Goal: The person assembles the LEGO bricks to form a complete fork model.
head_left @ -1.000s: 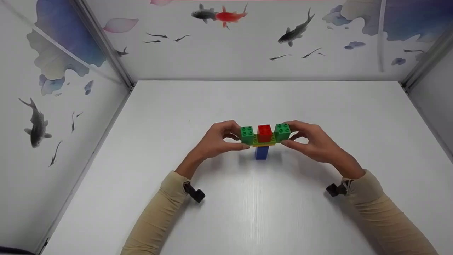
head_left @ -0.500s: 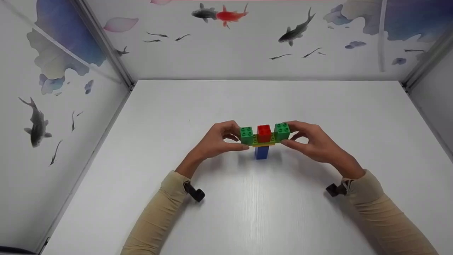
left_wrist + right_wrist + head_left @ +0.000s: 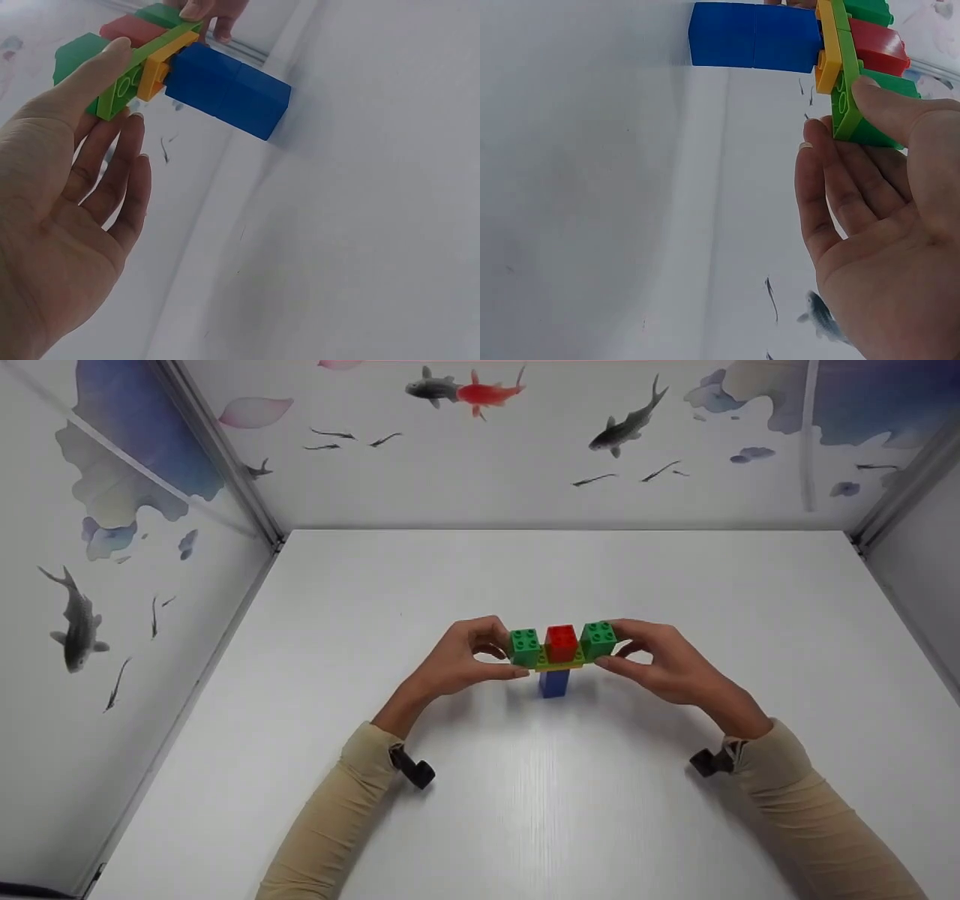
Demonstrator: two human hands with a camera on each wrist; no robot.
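A toy-brick build stands upright on the white table between both hands. Its base is a column of two blue bricks (image 3: 754, 36), topped by a thin yellow plate (image 3: 153, 75) and light-green plates (image 3: 845, 82). A red brick (image 3: 561, 643) sits at the middle on top, flanked by a left green brick (image 3: 524, 647) and a right green brick (image 3: 598, 639). My left hand (image 3: 457, 660) pinches the left end, thumb on the near side and fingers behind. At the right end, my right hand (image 3: 660, 660) pinches the same way.
The white table (image 3: 480, 577) runs back to a white wall (image 3: 510, 472) printed with fish. Another printed panel (image 3: 135, 630) rises along the left side, and a plain one (image 3: 922, 532) on the right. Both wrists carry small black cameras (image 3: 416, 771).
Almost nothing differs: both hands keep their grip at the two ends, and the build shifts only very slightly.
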